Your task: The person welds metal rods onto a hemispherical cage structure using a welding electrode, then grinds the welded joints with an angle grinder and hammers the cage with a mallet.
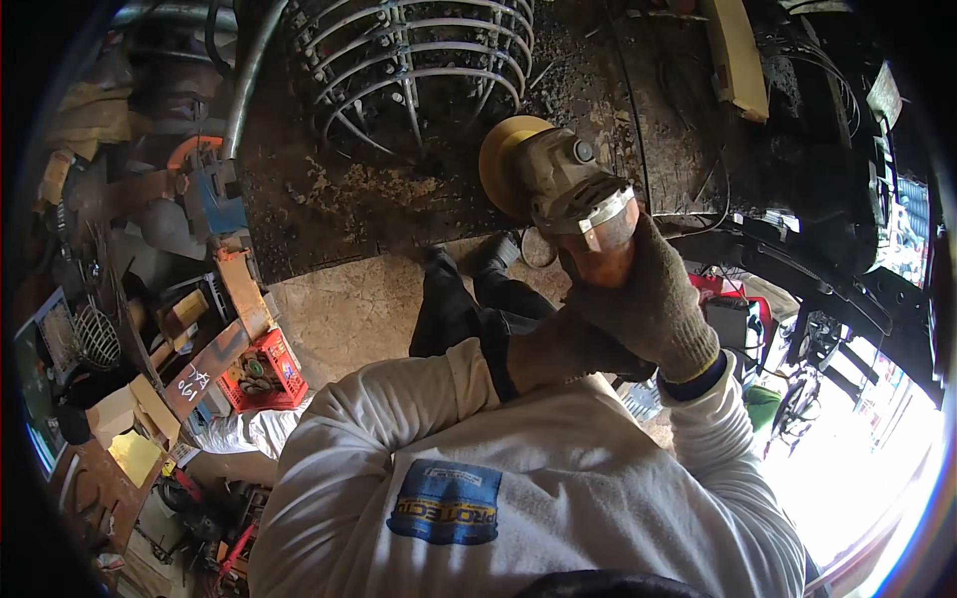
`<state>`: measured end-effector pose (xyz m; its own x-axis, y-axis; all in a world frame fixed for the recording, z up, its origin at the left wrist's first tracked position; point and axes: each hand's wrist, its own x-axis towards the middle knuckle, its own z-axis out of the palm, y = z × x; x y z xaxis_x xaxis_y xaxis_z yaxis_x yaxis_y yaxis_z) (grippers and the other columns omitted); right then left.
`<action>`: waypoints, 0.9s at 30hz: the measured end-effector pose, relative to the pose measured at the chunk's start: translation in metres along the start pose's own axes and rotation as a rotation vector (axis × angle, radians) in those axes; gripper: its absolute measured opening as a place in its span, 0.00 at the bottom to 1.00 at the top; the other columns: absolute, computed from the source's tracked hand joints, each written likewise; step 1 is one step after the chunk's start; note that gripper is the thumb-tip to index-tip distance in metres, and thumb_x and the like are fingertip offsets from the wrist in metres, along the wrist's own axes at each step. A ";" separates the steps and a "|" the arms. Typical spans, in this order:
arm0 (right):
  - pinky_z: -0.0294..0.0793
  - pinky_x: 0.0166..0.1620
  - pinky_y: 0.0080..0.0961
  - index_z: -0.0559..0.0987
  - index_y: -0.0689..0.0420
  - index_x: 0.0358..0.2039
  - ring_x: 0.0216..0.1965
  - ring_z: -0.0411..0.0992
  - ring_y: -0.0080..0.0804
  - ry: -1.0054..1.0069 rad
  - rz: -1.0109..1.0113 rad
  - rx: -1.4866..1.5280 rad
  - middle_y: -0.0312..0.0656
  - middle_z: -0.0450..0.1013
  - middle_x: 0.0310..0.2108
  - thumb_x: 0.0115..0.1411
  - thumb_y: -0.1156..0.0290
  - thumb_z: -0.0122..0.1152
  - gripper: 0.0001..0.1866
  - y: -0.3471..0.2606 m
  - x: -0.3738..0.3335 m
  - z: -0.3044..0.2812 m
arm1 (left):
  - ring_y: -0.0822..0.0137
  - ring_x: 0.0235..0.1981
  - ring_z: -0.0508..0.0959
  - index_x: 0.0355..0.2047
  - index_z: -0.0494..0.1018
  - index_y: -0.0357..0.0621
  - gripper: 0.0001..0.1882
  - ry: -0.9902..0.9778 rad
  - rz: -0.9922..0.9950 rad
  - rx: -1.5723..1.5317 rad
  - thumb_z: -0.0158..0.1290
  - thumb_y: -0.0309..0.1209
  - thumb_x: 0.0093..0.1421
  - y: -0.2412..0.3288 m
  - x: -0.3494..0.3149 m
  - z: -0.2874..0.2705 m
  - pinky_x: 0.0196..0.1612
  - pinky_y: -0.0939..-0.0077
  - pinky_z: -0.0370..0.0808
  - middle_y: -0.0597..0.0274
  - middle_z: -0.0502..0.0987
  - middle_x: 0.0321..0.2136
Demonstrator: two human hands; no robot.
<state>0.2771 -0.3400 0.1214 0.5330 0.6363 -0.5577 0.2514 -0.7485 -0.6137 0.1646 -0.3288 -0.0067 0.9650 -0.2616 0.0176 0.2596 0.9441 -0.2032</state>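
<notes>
An angle grinder (pixel 588 204) with a yellowish round disc (pixel 508 164) is held over the near edge of a dark, worn workbench (pixel 349 214). My right hand (pixel 673 299), in a grey knitted glove, is closed around the grinder's orange-brown body. Under and beside it, my left hand (pixel 573 344), gloved too and in shadow, is closed at the rear of the same tool; most of its fingers are hidden. Beyond the disc, to the left, a rounded cage of bent metal rods (pixel 414 75) rests on the bench, apart from the grinder.
A long metal pipe (pixel 254 75) lies left of the cage. A yellowish bar (pixel 738 60) lies at the far right. Cluttered shelving and a red crate (pixel 264 374) stand on the left. Dark machinery (pixel 817 269) is at right, and a thin cable (pixel 703 227) hangs near the grinder.
</notes>
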 end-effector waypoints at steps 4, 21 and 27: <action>0.79 0.51 0.38 0.69 0.61 0.60 0.48 0.80 0.43 -0.012 0.035 -0.014 0.51 0.79 0.48 0.46 0.68 0.73 0.39 -0.015 0.002 0.002 | 0.60 0.52 0.75 0.64 0.62 0.40 0.32 0.051 0.066 0.126 0.59 0.33 0.62 0.000 0.003 -0.004 0.54 0.60 0.75 0.54 0.73 0.53; 0.78 0.55 0.40 0.68 0.63 0.61 0.54 0.78 0.50 -0.031 0.085 -0.061 0.56 0.77 0.53 0.45 0.46 0.81 0.51 -0.029 0.006 0.001 | 0.57 0.62 0.70 0.66 0.58 0.42 0.34 0.006 0.007 0.077 0.55 0.46 0.67 0.008 -0.001 -0.004 0.67 0.54 0.68 0.52 0.69 0.61; 0.78 0.55 0.41 0.68 0.64 0.61 0.53 0.78 0.50 -0.028 0.091 -0.089 0.56 0.78 0.51 0.46 0.45 0.80 0.51 -0.031 0.008 0.002 | 0.57 0.61 0.71 0.65 0.59 0.42 0.34 0.016 0.000 0.105 0.56 0.46 0.66 0.008 -0.006 -0.003 0.65 0.55 0.68 0.52 0.69 0.60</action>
<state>0.2721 -0.3114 0.1354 0.5346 0.5690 -0.6249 0.2739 -0.8162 -0.5088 0.1606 -0.3198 -0.0112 0.9646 -0.2638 0.0013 0.2626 0.9598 -0.0991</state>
